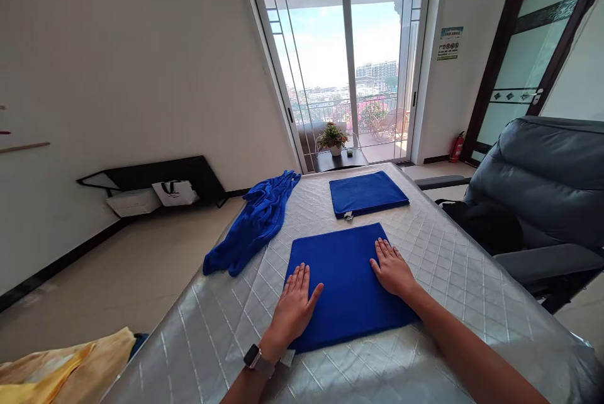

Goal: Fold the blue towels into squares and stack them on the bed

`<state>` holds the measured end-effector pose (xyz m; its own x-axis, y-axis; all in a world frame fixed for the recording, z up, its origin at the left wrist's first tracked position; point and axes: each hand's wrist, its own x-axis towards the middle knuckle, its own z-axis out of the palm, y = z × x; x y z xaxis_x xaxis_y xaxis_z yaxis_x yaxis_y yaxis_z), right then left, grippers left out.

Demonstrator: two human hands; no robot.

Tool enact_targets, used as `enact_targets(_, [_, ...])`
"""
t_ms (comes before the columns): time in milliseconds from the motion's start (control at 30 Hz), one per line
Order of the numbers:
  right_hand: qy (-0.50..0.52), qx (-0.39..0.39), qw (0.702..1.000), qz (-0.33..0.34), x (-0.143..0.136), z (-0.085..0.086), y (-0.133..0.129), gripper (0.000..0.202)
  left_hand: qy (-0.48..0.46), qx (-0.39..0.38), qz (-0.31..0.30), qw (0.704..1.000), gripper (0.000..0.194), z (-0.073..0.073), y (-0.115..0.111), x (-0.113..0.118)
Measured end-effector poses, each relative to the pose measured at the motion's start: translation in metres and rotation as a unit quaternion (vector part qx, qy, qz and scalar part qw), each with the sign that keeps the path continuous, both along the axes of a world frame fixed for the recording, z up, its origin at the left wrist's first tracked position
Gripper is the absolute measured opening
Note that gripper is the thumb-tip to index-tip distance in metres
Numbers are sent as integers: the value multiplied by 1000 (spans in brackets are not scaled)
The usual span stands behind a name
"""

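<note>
A folded blue cloth [346,284] lies flat on the silvery quilted surface [453,259] in front of me. My left hand [295,306] rests flat on its left edge, fingers extended and thumb apart; a dark watch is on that wrist. On the cloth's right side lies my right hand [392,267], palm down with fingers stretched out. Just beyond is a second folded blue cloth [368,193], with a small white tag at its near edge. A crumpled blue cloth [259,218] lies at the left edge of the surface.
A dark padded armchair [547,184] stands close on the right. Yellowish fabric [70,366] is at the lower left. Beyond the far edge, a small table holds a potted plant [333,136] before glass doors. White bags [174,192] sit by the left wall.
</note>
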<state>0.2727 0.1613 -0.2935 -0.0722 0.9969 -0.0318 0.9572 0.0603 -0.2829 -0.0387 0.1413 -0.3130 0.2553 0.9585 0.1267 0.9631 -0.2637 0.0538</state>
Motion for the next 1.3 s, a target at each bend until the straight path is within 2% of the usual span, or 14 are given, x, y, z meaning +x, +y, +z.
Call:
enact_targets(100, [-10,3,1000,-1,-1,-1,1,72,-10,8,12,1000,77,-4,-6,-17])
enact_targets(267, [-56,13,998,-20,-3,3,-3,68,-19,1,14,1000,82,1,-10,-14])
enact_targets(400, [-77,14,997,-13,-1,7,-23,67,-20,3,12,1000,83,2,-11,-12])
enact_targets(567, [-47,13,999,-2,3,-1,-58,69,-17,10,13,1000,84,-3,-9,-13])
enact_targets(733, [-35,7,999,-15,4,-5,-70,67,-18,24,20,999,82,2,-10,-12])
enact_targets(800, [-24,2,1000,-16,3,-3,-69,68,-25,43,9,999,79,9,-17,0])
enact_targets(867, [-18,-1,1000,-15,3,-1,-68,68,-30,64,-26,997,75,17,-28,23])
enact_targets(1033, [-34,11,999,-8,4,-5,-67,67,-42,65,-196,978,71,28,-49,114])
enact_targets(1100, [-42,19,999,0,6,-8,-67,66,-51,53,-224,972,69,29,-49,140])
enact_targets(1200, [-51,27,998,5,7,-11,-67,66,-56,30,-217,974,67,28,-45,148])
enact_targets(1300, [-53,23,998,-1,8,-9,-68,67,-45,12,-189,981,68,25,-47,123])
